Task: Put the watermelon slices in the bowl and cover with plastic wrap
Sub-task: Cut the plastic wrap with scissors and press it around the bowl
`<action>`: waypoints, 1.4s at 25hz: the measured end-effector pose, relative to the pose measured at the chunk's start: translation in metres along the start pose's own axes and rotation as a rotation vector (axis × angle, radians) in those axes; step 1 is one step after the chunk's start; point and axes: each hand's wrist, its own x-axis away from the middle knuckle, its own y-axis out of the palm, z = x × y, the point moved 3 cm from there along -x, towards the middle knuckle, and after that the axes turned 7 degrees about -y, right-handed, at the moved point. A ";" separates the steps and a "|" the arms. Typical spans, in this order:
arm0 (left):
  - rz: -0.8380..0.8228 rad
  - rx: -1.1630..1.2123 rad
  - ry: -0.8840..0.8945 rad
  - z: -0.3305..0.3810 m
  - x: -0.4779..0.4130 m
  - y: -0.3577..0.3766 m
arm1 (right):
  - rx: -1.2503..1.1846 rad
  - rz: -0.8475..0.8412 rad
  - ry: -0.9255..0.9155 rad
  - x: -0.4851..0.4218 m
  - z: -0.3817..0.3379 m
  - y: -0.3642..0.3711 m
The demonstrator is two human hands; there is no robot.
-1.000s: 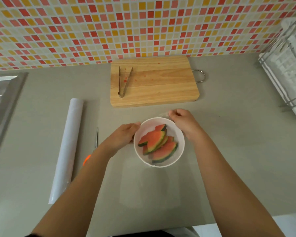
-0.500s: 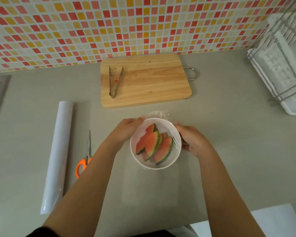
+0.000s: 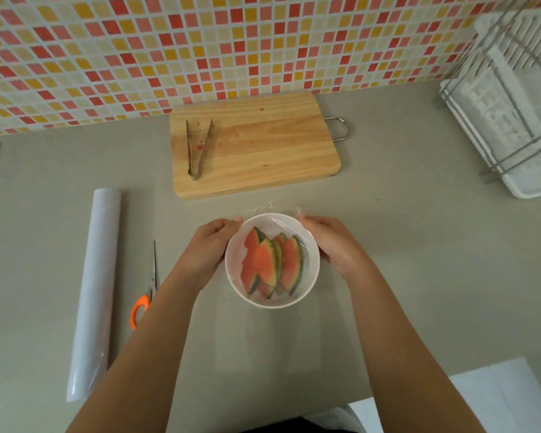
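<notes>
We count one white bowl (image 3: 310, 278) holding four watermelon slices (image 3: 264, 265) under one sheet of plastic wrap (image 3: 272, 209). Beyond the bowl sits one cutting board (image 3: 263, 145) with one pair of tongs (image 3: 197, 148). Left of the bowl: one wrap roll (image 3: 96, 285), one pair of scissors (image 3: 147, 289). Two hands (image 3: 208, 245) flank it.

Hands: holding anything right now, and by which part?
Both hold the white bowl: left hand and right hand cup opposite sides, pressing plastic wrap down.

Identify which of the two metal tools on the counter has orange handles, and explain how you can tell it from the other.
The scissors, lying between the plastic wrap roll and the left forearm. The tongs are bare metal and rest on the cutting board.
</notes>
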 end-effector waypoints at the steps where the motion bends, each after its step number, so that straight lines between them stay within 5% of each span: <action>1: 0.023 0.042 0.004 0.002 -0.001 0.001 | -0.083 0.034 -0.049 -0.001 -0.003 0.002; 11: 0.140 -0.040 -0.013 0.007 -0.008 0.013 | -0.307 0.053 0.049 -0.008 -0.015 0.009; 18: 0.213 0.153 0.103 0.003 -0.006 0.022 | -0.569 0.155 0.127 -0.009 -0.012 0.023; 25: 0.075 0.434 0.019 0.001 -0.005 0.021 | -0.849 0.124 0.133 -0.004 -0.013 0.022; 35: 0.183 0.473 0.041 -0.001 -0.007 0.022 | -0.681 0.128 0.230 -0.009 -0.008 0.023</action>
